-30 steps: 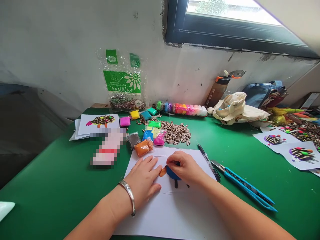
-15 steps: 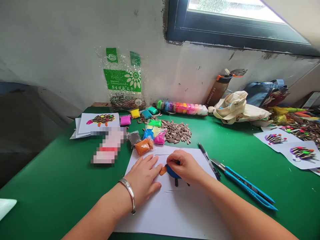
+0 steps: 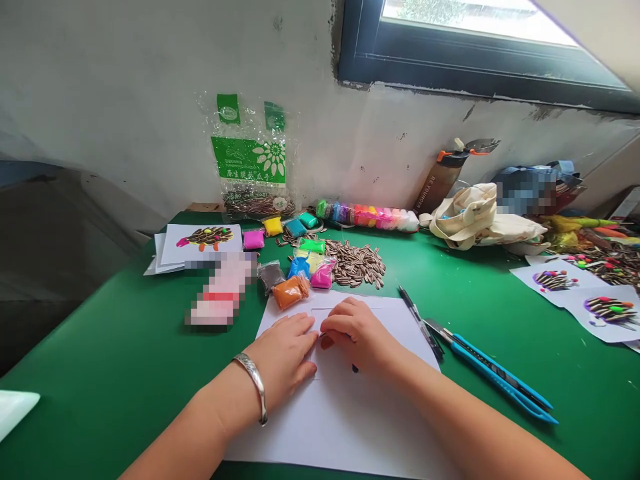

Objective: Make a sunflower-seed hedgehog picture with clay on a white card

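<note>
A white sheet of paper (image 3: 370, 427) lies in front of me. My left hand (image 3: 289, 350), with a silver bangle (image 3: 256, 387) at the wrist, rests flat on its left part, fingers stretched out. My right hand (image 3: 360, 337) bends over the middle of the sheet, thumb and fingertips drawn together beside a small orange clay piece (image 3: 327, 343). Whatever is between those fingertips is too small to make out. Below the right hand shows the end of a dark strip (image 3: 355, 368); the blue shape on the paper is hidden under this hand.
Beyond the paper lie an orange clay packet (image 3: 291, 292), several other clay packets and a sunflower seed pile (image 3: 357, 263). A black pen (image 3: 420, 319) and a blue utility knife (image 3: 500, 373) lie to the right. Finished seed pictures (image 3: 200, 243) sit at the left; a bottle (image 3: 440, 180) leans at the back.
My right hand has shifted slightly left, to the orange piece, and now covers the blue shape. My left hand stays on the paper. The view has moved a little.
</note>
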A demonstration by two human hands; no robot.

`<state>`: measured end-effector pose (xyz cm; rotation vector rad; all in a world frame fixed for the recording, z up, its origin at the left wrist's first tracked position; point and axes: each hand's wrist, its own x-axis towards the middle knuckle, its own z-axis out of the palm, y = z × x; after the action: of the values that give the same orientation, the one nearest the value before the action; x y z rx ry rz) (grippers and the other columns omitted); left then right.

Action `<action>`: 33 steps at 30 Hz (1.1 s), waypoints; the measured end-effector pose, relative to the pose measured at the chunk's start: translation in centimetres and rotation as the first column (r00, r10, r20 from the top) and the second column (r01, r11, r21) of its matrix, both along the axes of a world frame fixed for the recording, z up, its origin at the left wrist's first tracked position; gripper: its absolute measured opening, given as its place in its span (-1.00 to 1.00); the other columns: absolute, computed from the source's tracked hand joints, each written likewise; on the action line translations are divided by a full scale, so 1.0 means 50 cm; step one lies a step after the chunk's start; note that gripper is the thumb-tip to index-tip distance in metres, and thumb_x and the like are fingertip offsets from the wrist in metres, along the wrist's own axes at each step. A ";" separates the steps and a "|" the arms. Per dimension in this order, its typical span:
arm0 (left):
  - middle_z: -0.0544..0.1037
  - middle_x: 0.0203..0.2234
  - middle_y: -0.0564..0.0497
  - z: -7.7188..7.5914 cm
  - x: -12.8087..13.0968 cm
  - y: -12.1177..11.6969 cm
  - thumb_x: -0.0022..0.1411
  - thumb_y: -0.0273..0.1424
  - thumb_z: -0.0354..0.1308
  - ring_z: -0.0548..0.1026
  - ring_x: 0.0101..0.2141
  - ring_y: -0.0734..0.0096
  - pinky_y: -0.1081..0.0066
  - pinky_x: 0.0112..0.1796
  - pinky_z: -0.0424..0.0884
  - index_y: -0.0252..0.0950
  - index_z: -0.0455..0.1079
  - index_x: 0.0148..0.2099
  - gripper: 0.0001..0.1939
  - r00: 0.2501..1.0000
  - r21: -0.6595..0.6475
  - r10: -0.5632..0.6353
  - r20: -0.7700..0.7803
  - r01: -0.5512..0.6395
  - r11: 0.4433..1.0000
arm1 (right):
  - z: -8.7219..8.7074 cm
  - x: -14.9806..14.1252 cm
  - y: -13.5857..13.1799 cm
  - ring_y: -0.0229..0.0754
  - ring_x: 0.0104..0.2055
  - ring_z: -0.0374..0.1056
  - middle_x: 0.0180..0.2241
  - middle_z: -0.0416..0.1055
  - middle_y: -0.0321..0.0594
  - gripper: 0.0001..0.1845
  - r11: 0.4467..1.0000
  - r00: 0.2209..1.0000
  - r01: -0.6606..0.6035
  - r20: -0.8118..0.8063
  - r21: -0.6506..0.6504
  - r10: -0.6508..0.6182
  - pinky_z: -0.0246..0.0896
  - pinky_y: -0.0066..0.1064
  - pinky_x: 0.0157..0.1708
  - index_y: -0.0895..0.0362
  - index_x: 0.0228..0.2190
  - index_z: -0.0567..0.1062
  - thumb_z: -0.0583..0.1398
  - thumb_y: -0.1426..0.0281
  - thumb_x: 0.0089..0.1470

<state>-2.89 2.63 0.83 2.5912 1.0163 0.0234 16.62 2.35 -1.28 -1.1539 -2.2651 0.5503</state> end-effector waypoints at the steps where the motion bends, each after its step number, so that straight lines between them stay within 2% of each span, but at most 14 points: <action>1: 0.39 -0.01 -0.12 0.000 0.001 0.000 0.14 -0.43 0.14 0.32 0.02 0.12 0.15 0.07 0.24 -0.27 0.37 -0.04 -0.71 1.000 0.003 0.000 -0.007 0.000 1.000 | 0.000 -0.001 0.000 -0.23 -0.35 0.28 -0.47 0.50 -0.29 -0.76 1.000 1.000 -0.018 0.023 0.006 0.018 0.10 -0.34 -0.23 0.09 -0.53 0.50 0.15 0.59 0.07; 6: 0.39 -0.01 -0.14 0.001 0.005 -0.004 0.14 -0.44 0.14 0.30 0.04 0.08 0.10 0.07 0.24 -0.28 0.40 -0.08 -0.73 0.999 0.009 0.016 -0.033 -0.015 1.000 | 0.004 0.008 -0.001 -0.20 -0.28 0.25 -0.42 0.47 -0.27 -0.82 0.999 0.995 -0.049 0.084 0.007 0.048 0.08 -0.33 -0.20 0.07 -0.48 0.53 0.19 0.54 0.07; 13: 0.40 0.00 -0.12 -0.002 0.005 -0.004 0.13 -0.45 0.13 0.28 0.07 0.08 0.09 0.09 0.22 -0.25 0.40 -0.06 -0.72 1.000 0.011 0.019 0.008 -0.019 1.000 | 0.003 0.005 -0.001 -0.21 -0.29 0.24 -0.43 0.47 -0.27 -0.80 0.999 0.998 -0.045 0.051 0.009 0.045 0.08 -0.34 -0.22 0.09 -0.51 0.50 0.18 0.54 0.09; 19: 0.39 0.00 -0.14 -0.004 0.004 -0.003 0.12 -0.45 0.14 0.30 0.05 0.07 0.09 0.07 0.24 -0.27 0.40 -0.08 -0.72 1.000 0.007 0.015 -0.003 -0.015 1.000 | -0.004 0.013 0.001 -0.20 -0.27 0.24 -0.42 0.46 -0.28 -0.83 0.995 0.993 -0.100 0.067 -0.006 0.100 0.07 -0.34 -0.22 0.07 -0.47 0.51 0.18 0.52 0.09; 24: 0.39 0.00 -0.13 -0.010 0.004 -0.004 0.12 -0.44 0.13 0.29 0.06 0.08 0.09 0.07 0.23 -0.24 0.39 -0.08 -0.73 0.999 0.016 0.031 0.011 -0.031 0.999 | -0.009 0.013 0.007 -0.22 -0.34 0.23 -0.46 0.45 -0.29 -0.80 0.997 0.996 -0.077 0.044 0.022 0.076 0.07 -0.34 -0.23 0.08 -0.51 0.50 0.17 0.53 0.11; 29: 0.39 0.01 -0.12 -0.007 0.004 -0.006 0.12 -0.45 0.14 0.28 0.07 0.08 0.10 0.07 0.25 -0.24 0.39 -0.08 -0.72 1.000 0.033 0.024 -0.015 -0.023 0.999 | -0.001 0.016 0.002 -0.19 -0.27 0.24 -0.42 0.45 -0.27 -0.84 0.995 0.993 -0.101 0.058 0.001 0.101 0.08 -0.34 -0.21 0.06 -0.46 0.52 0.18 0.49 0.11; 33: 0.39 0.01 -0.13 -0.003 0.004 -0.007 0.13 -0.45 0.13 0.29 0.06 0.08 0.09 0.06 0.26 -0.24 0.39 -0.08 -0.73 1.000 0.037 0.023 -0.021 -0.022 0.999 | 0.004 0.015 0.002 -0.20 -0.30 0.25 -0.44 0.46 -0.27 -0.79 0.997 0.996 -0.074 0.052 -0.004 0.074 0.09 -0.33 -0.20 0.08 -0.48 0.51 0.14 0.52 0.13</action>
<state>-2.68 2.27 0.69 2.6182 1.0620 0.0206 17.38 2.47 -1.08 -1.1007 -2.3601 0.5578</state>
